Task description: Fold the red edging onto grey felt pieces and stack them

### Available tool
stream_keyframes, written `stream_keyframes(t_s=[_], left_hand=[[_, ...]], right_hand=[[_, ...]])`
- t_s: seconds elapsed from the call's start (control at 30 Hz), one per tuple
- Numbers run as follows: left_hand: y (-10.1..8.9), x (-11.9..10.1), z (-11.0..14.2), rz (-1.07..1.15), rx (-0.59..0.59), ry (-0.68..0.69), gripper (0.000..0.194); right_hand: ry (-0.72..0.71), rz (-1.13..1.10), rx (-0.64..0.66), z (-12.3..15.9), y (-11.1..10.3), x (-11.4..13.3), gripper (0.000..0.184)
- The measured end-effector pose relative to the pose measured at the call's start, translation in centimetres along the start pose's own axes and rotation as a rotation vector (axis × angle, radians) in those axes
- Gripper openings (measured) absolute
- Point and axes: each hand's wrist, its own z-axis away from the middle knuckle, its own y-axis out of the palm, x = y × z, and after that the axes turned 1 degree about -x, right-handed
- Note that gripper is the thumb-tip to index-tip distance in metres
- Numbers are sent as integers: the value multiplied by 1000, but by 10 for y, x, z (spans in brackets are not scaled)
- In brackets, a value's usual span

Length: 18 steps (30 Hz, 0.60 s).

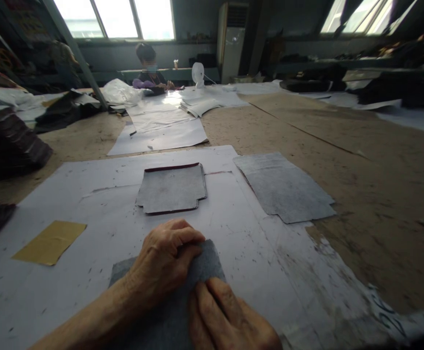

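Observation:
A grey, felt-like cut piece (208, 265) lies in front of me on white paper, its lower part covered by my hands and arm. My left hand (166, 255) is closed at its far edge, thumb and forefinger pinched together near the top right corner. Just below, my right hand (229, 316) has its fingers bunched and pressed at the right edge of this piece. Beyond my hands sits a similar grey piece with dark red edges (173, 189) and notched lower corners. Another grey cut piece (286, 187) rests to the right, partly off the paper.
A yellow-brown paper rectangle (51, 241) lies at left. Dark stacked material (9, 143) rises along the left side. More white sheets (164, 133) spread farther back, near a small white fan (197, 74). A person (149, 73) sits across the brown table (343, 170).

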Motion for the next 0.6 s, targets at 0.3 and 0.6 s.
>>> stream_keyframes(t_s=[0.3,0.6], left_hand=[[5,-4,8,-253,-159,474,25],[6,-5,8,-225,-158,519,23]], right_hand=[[57,25,-60,4,7,3,27],[70,39,-79,3,7,4,28]])
